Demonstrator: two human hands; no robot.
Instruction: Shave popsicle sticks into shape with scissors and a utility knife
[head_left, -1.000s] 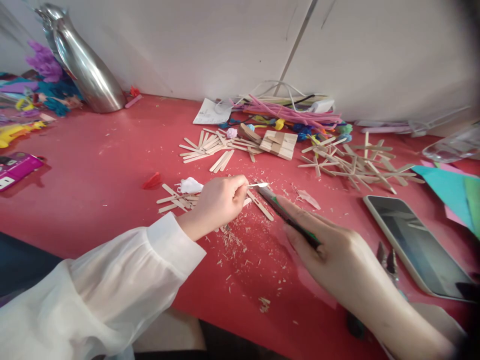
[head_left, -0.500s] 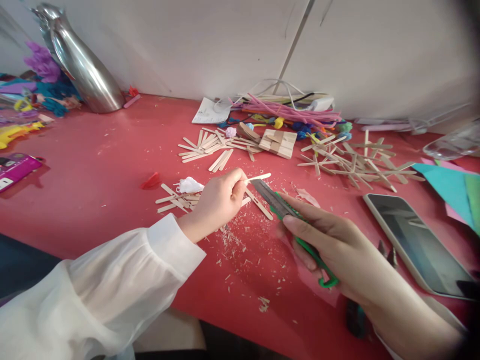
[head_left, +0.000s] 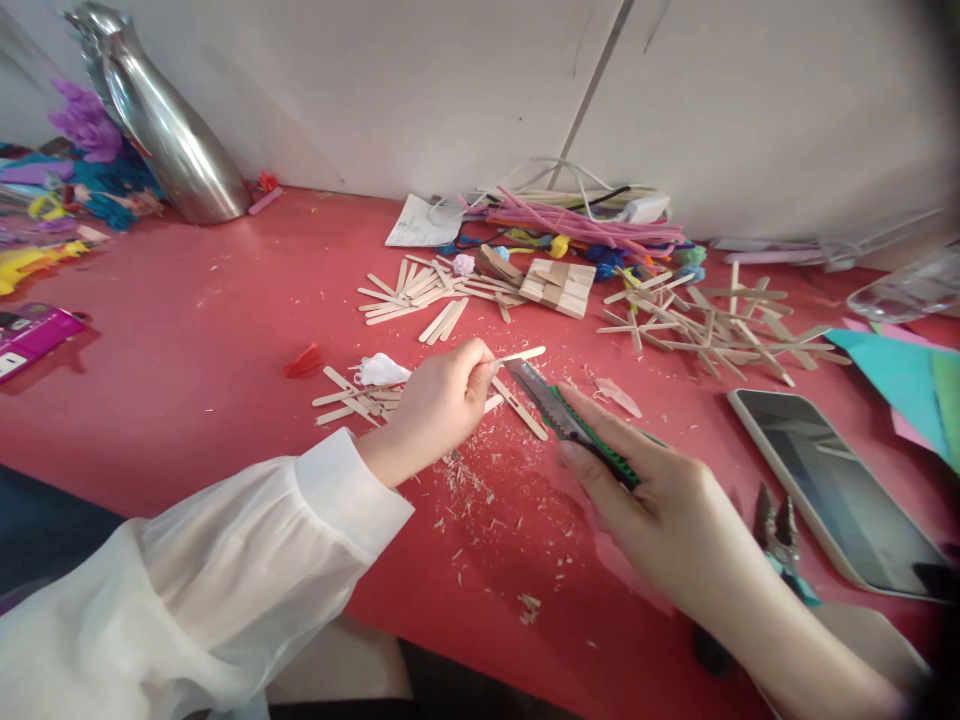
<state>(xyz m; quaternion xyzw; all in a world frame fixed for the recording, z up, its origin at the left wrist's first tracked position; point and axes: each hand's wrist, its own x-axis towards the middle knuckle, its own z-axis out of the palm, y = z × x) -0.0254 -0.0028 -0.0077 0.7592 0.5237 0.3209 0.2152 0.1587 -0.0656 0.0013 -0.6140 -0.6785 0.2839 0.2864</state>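
My left hand (head_left: 447,404) pinches a wooden craft stick (head_left: 525,353), whose rounded end points right. A green utility knife (head_left: 564,418) is gripped in my right hand (head_left: 651,494), with its blade close to the stick's underside; I cannot tell whether they touch. Just below lies another craft stick (head_left: 519,407) with a slot in it. Several more sticks (head_left: 343,402) lie crossed to the left of my left hand, beside a white crumpled piece (head_left: 381,370). Wood shavings (head_left: 469,480) are scattered between and below my hands.
Behind my hands lie loose craft sticks (head_left: 409,290), a banded stick bundle (head_left: 556,287) and joined sticks (head_left: 727,320). A phone (head_left: 825,490) and pliers (head_left: 780,530) are at right. A steel jug (head_left: 169,130) stands at the back left on the red table (head_left: 225,330).
My right hand has turned and shifted the knife, so its green handle now sits deeper in my palm. The pliers beside the phone show more. My left hand keeps its hold on the stick.
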